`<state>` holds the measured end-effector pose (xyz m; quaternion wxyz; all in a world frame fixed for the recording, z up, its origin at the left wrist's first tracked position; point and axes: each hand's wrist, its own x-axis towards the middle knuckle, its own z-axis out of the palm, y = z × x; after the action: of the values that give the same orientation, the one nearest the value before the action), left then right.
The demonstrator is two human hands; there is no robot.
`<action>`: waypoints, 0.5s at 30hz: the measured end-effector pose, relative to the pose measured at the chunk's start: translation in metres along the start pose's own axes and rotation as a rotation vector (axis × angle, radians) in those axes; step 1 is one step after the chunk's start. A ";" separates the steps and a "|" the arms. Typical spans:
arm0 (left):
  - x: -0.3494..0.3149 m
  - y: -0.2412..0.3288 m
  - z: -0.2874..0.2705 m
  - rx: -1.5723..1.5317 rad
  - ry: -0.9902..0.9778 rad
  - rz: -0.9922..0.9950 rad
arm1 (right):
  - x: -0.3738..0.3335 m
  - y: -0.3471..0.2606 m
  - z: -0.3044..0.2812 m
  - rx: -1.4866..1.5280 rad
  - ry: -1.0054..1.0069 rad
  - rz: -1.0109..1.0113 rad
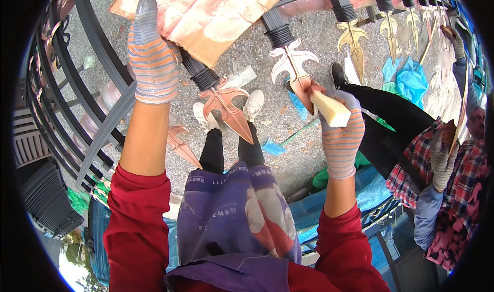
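Observation:
My left hand [154,68], in a striped knit glove, grips the edge of a piece of cardboard [203,22] smeared with pinkish copper paint; its fingers are hidden beneath. In my gloved right hand [343,137] is a pale yellow sponge block [331,110] with a copper-stained end. That end meets or nearly touches the lower blade of a spearhead finial [295,68] on a black fence bar. This finial is pale at the top and copper lower down. A copper-coloured finial [226,105] points down between my hands. Another copper finial [180,144] lies left of it.
Gold finials [352,41] line the fence to the right. Black curved bars [98,32] rise at the left. A co-worker in a plaid shirt [422,161] stands close at right, wearing gloves [443,161]. Blue plastic [411,78] lies on the gravelly ground.

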<state>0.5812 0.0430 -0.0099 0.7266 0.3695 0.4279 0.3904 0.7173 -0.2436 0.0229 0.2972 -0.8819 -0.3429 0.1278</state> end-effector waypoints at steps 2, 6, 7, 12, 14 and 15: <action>-0.001 0.003 0.002 0.037 -0.004 -0.013 | 0.030 -0.012 0.010 -0.012 -0.016 -0.224; -0.004 0.003 0.002 0.036 -0.029 0.018 | 0.003 -0.001 -0.007 -0.136 -0.094 -0.118; -0.005 0.005 0.005 0.001 -0.010 0.007 | -0.006 0.008 -0.010 -0.193 -0.103 -0.092; -0.006 0.005 0.002 0.048 -0.015 0.024 | 0.012 -0.004 -0.008 0.064 -0.017 -0.075; -0.003 0.007 0.003 -0.014 -0.016 0.023 | 0.034 -0.004 0.001 0.007 0.028 -0.211; -0.001 0.006 0.001 -0.024 -0.012 0.030 | 0.038 -0.003 0.005 0.118 0.040 -0.122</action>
<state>0.5804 0.0441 -0.0037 0.7275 0.3696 0.4133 0.4042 0.7417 -0.2138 0.0201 0.3627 -0.8428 -0.3817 0.1118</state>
